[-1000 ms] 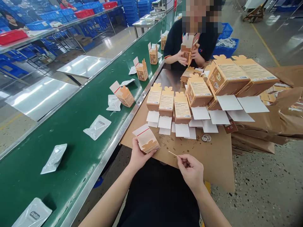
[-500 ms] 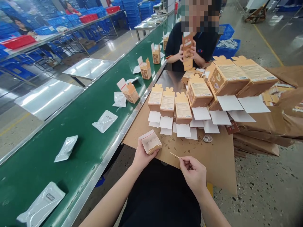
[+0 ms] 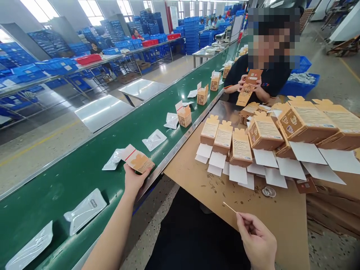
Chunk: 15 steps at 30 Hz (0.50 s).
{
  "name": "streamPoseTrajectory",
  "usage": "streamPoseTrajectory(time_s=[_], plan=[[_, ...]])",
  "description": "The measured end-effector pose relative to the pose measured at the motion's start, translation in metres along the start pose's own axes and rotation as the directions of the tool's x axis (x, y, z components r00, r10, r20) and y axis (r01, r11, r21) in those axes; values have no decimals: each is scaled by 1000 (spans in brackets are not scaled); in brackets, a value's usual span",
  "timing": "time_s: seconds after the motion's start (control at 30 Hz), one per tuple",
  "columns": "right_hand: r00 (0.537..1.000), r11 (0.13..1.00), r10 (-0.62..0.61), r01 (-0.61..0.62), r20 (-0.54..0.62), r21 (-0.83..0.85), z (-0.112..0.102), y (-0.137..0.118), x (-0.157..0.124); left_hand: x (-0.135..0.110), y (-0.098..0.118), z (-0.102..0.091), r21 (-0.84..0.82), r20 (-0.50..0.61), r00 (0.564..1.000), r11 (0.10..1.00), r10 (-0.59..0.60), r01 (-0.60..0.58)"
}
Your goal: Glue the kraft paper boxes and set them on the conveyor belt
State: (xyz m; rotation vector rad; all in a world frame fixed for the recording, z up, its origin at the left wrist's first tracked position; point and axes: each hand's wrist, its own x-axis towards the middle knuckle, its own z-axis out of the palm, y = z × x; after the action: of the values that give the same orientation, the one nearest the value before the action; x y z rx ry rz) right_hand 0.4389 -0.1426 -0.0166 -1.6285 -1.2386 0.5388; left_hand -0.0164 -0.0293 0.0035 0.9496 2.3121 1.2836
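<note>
One carton (image 3: pixel 143 163) in left hand (image 3: pixel 133 180), thumb and fingers closed round its sides, held over near edge of green conveyor (image 3: pixel 112 183), just beside silver pouch (image 3: pixel 111 160). White, red-striped flap (image 3: pixel 129 150) points forward and left; body mostly hidden, so carton's long axis hard to tell. Right hand (image 3: pixel 258 237) pinches thin swab (image 3: pixel 230 207) between thumb and forefinger, other fingers curled in. Swab over brown cardboard sheet (image 3: pixel 281 225), long axis diagonal, free tip pointing forward and left, well apart from carton.
</note>
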Motion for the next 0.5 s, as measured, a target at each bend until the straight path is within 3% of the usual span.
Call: streamPoseTrajectory(time_s=[0.2,0.33,0.5], plan=[[1000,1000,-1,1,-2,21,9,2,16,38,-8,23,0,44,997,998,58,-58],[1000,999,30,-30,-5,24,15,5,22,58,-2,38,-41,58,995,996,84,-81],[999,999,19,-17,-37,44,7,4,26,62,5,44,-110,97,994,993,44,-34]])
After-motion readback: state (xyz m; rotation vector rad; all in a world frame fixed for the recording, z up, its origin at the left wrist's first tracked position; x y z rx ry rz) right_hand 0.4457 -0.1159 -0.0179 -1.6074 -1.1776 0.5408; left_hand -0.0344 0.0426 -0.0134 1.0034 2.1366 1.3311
